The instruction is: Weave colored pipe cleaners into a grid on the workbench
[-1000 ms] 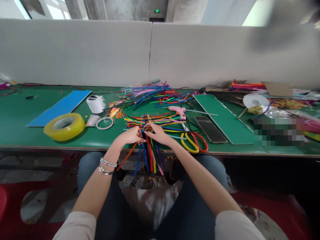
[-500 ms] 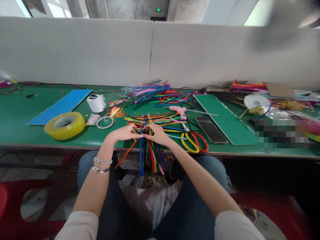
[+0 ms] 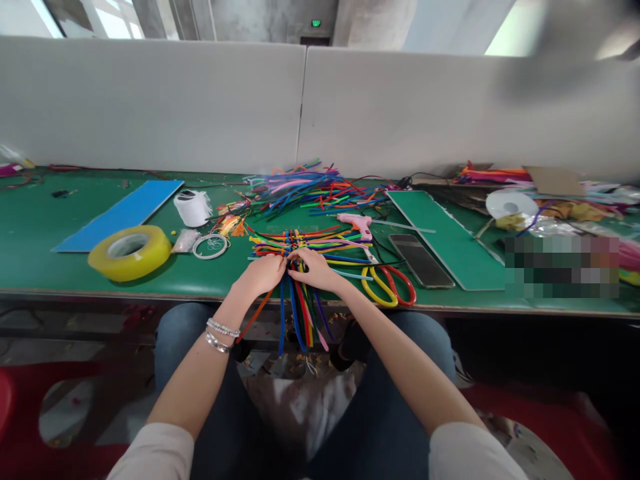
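Observation:
Colourful pipe cleaners are woven crosswise into a mat (image 3: 295, 239) at the table's front, with loose ends (image 3: 306, 313) hanging over the edge. My left hand (image 3: 266, 273) is closed at the mat's lower left, fingertips pinching among the pipe cleaners. Beside it, my right hand (image 3: 314, 269) is closed too, with thumb and forefinger on the weave near its middle. Which single strand each one grips is hidden by the fingers. An orange pipe cleaner (image 3: 256, 313) sticks out below my left hand.
Scissors (image 3: 387, 283) with yellow and red handles, a pink glue gun (image 3: 356, 224) and a phone (image 3: 421, 261) lie to the right. A tape roll (image 3: 150, 257) and a blue board (image 3: 120, 215) are left. Behind is a heap of pipe cleaners (image 3: 310, 188).
My left hand has moved right and turned its back upward, closing in against the weave. A blue hanging strand has shifted right. My right hand has stayed nearly in place.

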`<state>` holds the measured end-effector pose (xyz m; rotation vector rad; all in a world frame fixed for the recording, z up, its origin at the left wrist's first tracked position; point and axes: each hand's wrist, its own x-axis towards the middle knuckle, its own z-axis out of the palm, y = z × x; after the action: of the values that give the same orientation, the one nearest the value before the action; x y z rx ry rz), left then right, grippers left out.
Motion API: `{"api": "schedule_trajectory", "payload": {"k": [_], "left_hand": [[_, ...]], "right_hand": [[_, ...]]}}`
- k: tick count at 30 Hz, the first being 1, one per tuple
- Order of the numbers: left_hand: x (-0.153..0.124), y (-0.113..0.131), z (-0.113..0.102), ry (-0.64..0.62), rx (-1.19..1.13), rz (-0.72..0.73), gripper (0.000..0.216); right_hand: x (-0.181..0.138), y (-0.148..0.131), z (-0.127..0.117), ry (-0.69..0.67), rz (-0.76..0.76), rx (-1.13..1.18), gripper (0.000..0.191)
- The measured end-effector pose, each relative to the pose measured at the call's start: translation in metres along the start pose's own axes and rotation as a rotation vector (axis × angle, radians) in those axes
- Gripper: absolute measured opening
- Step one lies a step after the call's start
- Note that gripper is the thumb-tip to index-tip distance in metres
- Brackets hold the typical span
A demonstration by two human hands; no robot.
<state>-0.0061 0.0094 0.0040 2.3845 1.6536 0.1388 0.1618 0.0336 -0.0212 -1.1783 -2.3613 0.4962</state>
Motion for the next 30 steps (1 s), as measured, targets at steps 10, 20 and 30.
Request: {"api": "schedule_trajectory", "payload": {"k": [10,20,30], "left_hand": [[0.0019,-0.0021,0.0003,-0.013,0.015,-0.018,0.034],[-0.0001,0.001,-0.007,-0.021,0.043,-0.073,0.029],[-0.0008,0.0067,-0.0049,0.001,0.144,-0.14,0.027]], "right_hand": [[-0.0009,-0.0017,0.0027,0.049,0.01,-0.007,0.026],[-0.0022,-0.0033,0.0023,0.084,0.015,-0.031,0.025],[-0.0039,-0.0051,0.0041,0.109,0.045,-0.047,0.027]]}}
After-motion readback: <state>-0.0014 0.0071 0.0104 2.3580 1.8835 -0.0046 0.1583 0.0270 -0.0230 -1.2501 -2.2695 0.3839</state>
